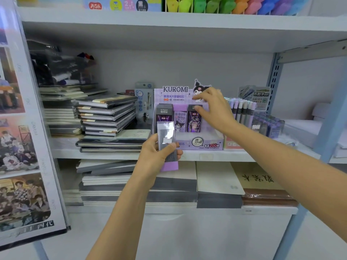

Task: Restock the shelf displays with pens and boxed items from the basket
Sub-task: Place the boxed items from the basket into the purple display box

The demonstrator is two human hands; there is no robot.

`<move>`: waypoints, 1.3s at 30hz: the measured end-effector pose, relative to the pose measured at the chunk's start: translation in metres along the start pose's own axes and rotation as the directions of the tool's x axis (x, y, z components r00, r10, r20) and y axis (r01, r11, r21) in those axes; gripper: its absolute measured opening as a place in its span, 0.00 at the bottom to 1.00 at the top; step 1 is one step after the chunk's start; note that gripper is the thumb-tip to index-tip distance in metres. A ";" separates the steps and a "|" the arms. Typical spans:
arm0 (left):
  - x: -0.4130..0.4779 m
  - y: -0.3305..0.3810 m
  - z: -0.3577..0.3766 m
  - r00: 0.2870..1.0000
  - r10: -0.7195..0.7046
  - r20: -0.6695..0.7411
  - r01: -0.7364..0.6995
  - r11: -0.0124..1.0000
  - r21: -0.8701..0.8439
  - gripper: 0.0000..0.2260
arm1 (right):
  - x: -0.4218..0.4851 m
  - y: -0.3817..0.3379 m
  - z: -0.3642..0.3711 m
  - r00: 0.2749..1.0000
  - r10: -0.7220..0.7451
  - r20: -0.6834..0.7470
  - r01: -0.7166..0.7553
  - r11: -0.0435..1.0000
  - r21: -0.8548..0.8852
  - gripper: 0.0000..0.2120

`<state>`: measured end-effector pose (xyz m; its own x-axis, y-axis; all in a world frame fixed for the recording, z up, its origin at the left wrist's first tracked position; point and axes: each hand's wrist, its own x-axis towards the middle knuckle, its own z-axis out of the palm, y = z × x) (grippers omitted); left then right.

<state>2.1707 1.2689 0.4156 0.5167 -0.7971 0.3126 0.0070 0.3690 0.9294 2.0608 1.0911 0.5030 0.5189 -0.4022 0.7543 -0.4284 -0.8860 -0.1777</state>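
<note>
On the middle shelf stands the display. The right hand, arm outstretched, has thumb and forefinger at a dark box top; grip unclear. Below its front, the left hand grips a pack upright.

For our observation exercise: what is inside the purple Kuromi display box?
Upright small boxes in three rows: dark, lilac, dark. The right hand partly covers the right row; boxes behind the front ones are hidden.
</note>
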 end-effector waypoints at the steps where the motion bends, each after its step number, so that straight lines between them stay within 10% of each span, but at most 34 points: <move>1: -0.001 0.001 0.001 1.000 0.003 0.009 -0.003 1.000 -0.003 0.08 | -0.006 -0.007 -0.004 1.000 0.005 -0.004 -0.005 0.992 0.129 0.13; 4: -0.003 0.004 0.006 0.999 0.003 0.044 -0.002 1.000 -0.010 0.08 | -0.027 -0.029 -0.009 0.982 0.033 0.187 -0.129 0.835 0.534 0.10; 8: -0.008 0.007 0.013 0.994 -0.011 0.109 0.011 1.000 0.009 0.07 | -0.045 -0.042 -0.005 0.918 -0.006 0.397 -0.275 0.710 0.648 0.12; 14: -0.012 0.007 0.008 0.996 -0.079 0.035 0.074 0.987 0.143 0.13 | -0.055 -0.032 -0.009 0.962 0.076 0.261 -0.248 0.637 0.730 0.13; 20: -0.013 0.015 0.001 0.993 -0.121 -0.009 0.121 0.992 -0.031 0.14 | -0.069 -0.015 -0.016 0.917 -0.157 0.366 -0.131 0.749 0.650 0.14; 27: -0.015 0.019 0.002 0.985 -0.104 0.138 0.138 0.956 -0.259 0.25 | -0.079 -0.003 -0.012 0.941 -0.079 0.329 -0.188 0.688 0.701 0.07; 39: -0.013 0.001 0.011 0.991 0.130 -0.027 -0.115 0.945 0.305 0.04 | -0.076 -0.014 -0.011 0.945 -0.065 0.322 -0.144 0.799 0.584 0.13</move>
<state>2.1543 1.2746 0.4143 0.5360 -0.7294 0.4251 -0.3144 0.2949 0.9023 2.0191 1.1367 0.4552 0.7559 -0.3969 0.5206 0.0150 -0.7845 -0.6199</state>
